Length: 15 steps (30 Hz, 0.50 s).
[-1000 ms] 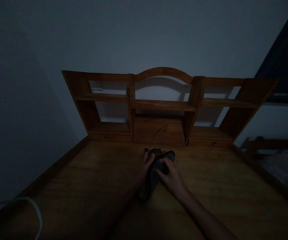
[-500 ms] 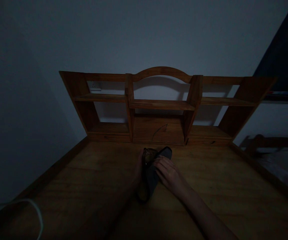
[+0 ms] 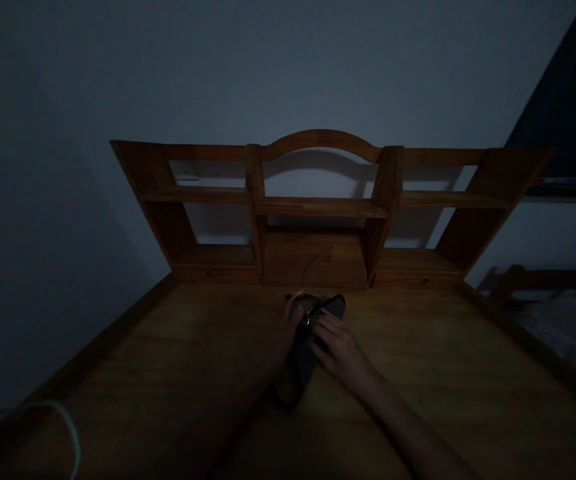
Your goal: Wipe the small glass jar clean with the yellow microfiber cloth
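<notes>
The left hand (image 3: 288, 327) is closed in a narrow grip on a pair of glasses (image 3: 311, 303), which sits over the tabletop (image 3: 418, 360) just below its far edge, near 6 o'clock of the view. A small bright glint shows on the glasses between the two hands. The right hand (image 3: 337, 343), at 4 o'clock of the glasses, has its fingers curled in on a dark case (image 3: 303, 360); its fingertips are just beside the glasses. The dark case runs aslant, one end towards 1 o'clock and the other towards 7 o'clock. Whether it is stiff or soft cannot be told in the dim light.

At 12 o'clock of the hands stands a wooden shelf (image 3: 323, 208) with an arched top rail, against a pale wall (image 3: 288, 67). A light cable (image 3: 74, 430) curves at 8 o'clock, well apart from the hands.
</notes>
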Tool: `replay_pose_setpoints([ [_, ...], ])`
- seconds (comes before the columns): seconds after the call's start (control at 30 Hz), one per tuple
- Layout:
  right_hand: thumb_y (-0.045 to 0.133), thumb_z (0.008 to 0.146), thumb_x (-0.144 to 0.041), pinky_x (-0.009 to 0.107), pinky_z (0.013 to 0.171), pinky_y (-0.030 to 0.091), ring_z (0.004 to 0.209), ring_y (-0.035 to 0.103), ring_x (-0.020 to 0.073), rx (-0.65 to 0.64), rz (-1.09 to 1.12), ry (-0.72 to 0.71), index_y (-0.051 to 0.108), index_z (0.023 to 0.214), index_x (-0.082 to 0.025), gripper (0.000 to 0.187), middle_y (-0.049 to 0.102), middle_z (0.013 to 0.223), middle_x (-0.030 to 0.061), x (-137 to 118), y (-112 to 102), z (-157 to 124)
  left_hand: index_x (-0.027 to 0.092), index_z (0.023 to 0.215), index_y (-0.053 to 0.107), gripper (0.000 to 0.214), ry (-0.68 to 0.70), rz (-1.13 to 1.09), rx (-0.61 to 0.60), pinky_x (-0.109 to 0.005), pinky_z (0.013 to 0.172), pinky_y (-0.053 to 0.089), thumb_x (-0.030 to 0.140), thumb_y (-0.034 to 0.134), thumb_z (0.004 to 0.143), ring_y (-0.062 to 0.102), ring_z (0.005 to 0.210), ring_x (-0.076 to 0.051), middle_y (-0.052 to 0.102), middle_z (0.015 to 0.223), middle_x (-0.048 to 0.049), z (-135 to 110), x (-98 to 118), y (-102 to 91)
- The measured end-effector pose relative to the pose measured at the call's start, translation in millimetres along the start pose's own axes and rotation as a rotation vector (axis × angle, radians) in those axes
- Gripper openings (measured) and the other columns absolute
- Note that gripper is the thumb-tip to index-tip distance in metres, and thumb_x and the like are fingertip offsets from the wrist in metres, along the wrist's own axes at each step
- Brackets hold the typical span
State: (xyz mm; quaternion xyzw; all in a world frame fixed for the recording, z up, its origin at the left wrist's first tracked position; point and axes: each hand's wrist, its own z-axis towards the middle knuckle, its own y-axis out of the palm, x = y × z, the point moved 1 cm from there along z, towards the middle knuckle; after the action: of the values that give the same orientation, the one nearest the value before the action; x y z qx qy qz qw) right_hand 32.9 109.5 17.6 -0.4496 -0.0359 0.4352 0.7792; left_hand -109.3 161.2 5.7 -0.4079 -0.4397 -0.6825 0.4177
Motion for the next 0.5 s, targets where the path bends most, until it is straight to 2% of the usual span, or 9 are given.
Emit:
replay_pose_setpoints([
  [0.13,0.061,0.081,-0.011,0.044,0.109,0.036,0.113,0.054,0.0232,0.029,0.173,0.113,0.063,0.103,-0.018,0.023,0.062,0.113,0.0083,2,4,0,0.022,0.132,0.047,0.055,-0.068,0.074,0.020,-0.034,0.108,0.034,0.051,0.055,0.087,0.050,0.123,-0.021,0.053,0.133,-0.0062,-6,-11,-6.0],
  [0.27,0.062,0.080,-0.012,0.039,0.099,0.044,0.110,0.056,0.0224,0.101,0.378,0.243,0.065,0.104,-0.019,0.025,0.062,0.112,0.0077,3,7,1,0.024,0.134,0.045,0.054,-0.169,0.042,0.008,-0.033,0.105,0.038,0.048,0.057,0.087,0.052,0.122,-0.021,0.054,0.134,-0.0056,-12,-6,-4.4],
  [0.37,0.063,0.078,-0.013,0.036,0.093,0.046,0.103,0.059,0.0219,0.147,0.525,0.314,0.067,0.101,-0.019,0.023,0.064,0.108,0.0061,6,9,1,0.024,0.131,0.046,0.053,-0.102,0.038,-0.025,-0.033,0.106,0.038,0.040,0.064,0.084,0.050,0.125,-0.022,0.052,0.135,-0.0051,-14,1,-2.9],
  [0.5,0.068,0.076,-0.019,0.034,0.086,0.049,0.096,0.062,0.0221,0.139,0.736,0.457,0.067,0.102,-0.018,0.025,0.067,0.099,0.0038,16,16,-2,0.026,0.130,0.044,0.053,-0.031,0.031,-0.074,-0.033,0.106,0.038,0.033,0.066,0.082,0.047,0.127,-0.022,0.050,0.136,-0.0046,-13,5,-3.7],
])
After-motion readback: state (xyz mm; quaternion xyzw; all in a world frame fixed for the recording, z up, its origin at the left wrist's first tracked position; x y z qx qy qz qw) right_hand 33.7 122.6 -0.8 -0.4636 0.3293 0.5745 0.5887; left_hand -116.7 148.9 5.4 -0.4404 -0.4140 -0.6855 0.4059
